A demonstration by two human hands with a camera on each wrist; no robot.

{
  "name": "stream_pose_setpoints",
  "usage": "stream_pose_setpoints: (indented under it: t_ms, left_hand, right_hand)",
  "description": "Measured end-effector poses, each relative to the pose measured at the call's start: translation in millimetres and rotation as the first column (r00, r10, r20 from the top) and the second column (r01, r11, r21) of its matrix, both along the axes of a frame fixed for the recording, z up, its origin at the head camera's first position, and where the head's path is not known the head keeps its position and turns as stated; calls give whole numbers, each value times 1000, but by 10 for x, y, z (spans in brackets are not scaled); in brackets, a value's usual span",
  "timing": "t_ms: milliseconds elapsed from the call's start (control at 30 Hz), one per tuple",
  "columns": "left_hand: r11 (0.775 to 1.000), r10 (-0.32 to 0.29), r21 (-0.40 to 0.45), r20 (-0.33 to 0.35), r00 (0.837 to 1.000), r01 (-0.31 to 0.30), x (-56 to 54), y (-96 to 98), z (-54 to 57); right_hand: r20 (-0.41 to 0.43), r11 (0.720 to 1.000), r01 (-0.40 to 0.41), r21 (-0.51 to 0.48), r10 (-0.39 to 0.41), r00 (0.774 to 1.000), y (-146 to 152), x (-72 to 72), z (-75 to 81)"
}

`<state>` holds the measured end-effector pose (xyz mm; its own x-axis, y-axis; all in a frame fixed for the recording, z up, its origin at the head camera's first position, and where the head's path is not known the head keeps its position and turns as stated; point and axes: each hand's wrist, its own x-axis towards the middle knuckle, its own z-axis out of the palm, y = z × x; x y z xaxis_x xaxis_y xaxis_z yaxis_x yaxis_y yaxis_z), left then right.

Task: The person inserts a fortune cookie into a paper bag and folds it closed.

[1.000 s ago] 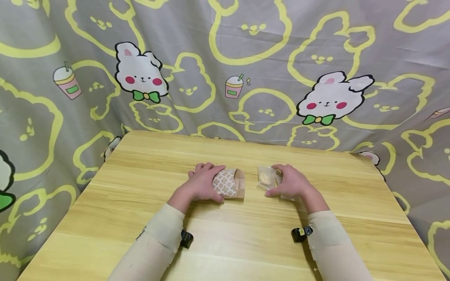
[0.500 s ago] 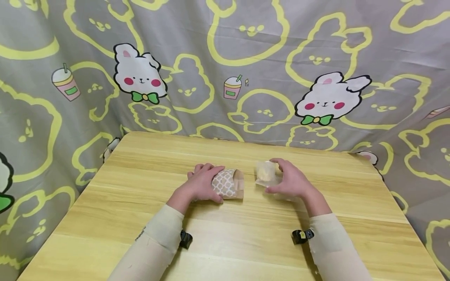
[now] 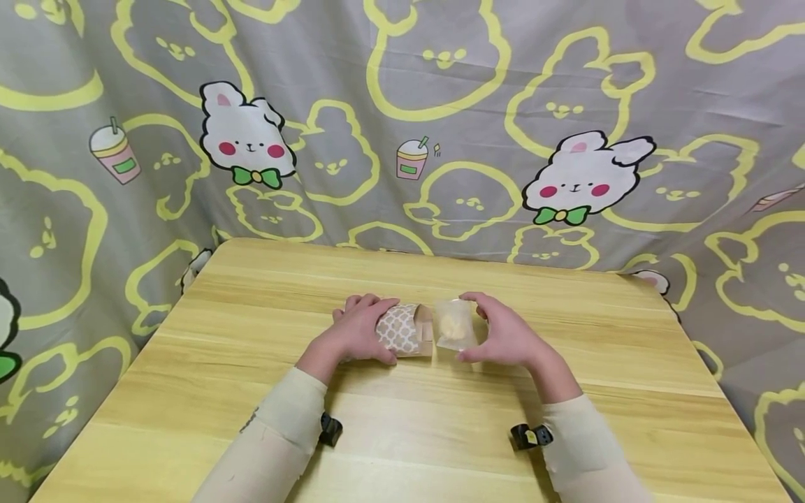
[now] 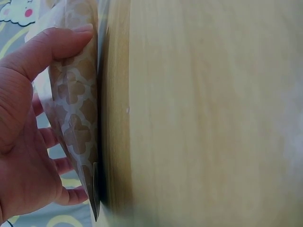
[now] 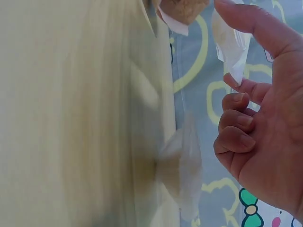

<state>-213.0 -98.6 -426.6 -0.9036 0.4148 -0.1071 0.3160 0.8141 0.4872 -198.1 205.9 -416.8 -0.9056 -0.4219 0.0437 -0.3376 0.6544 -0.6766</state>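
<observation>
In the head view my left hand (image 3: 357,334) holds a small brown paper bag (image 3: 399,330) with a white lattice pattern flat on the table. The bag's mouth gapes to the right. Between thumb and index finger, my right hand (image 3: 511,337) pinches a translucent packet (image 3: 454,325) with something pale inside, just right of that mouth. The left wrist view shows the thumb over the patterned paper (image 4: 78,111) and the other fingers behind it. In the right wrist view the pinched packet (image 5: 232,45) hangs above the table, its contents unclear.
A second translucent packet (image 5: 182,165), blurred, lies on the wooden table below my right hand in the right wrist view. The table (image 3: 402,433) ends at a grey patterned curtain (image 3: 352,63) behind and at both sides. Each wrist wears a black camera (image 3: 531,436).
My right hand has lifted its packet off the table, away from the other one, and carried it left to the bag's mouth. My left hand has kept its hold on the bag.
</observation>
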Motion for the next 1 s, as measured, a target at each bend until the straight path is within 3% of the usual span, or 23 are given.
stream_pose_setpoints:
  t_ms: [633, 1000]
  left_hand:
    - [1000, -2, -3, 0, 1000, 2, 1, -6, -7]
    - [1000, -6, -10, 2, 1000, 6, -14, -2, -21]
  right_hand:
    - [11, 979, 14, 202, -17, 1000, -228, -33, -72]
    - [-22, 980, 29, 196, -25, 999, -322, -70, -130]
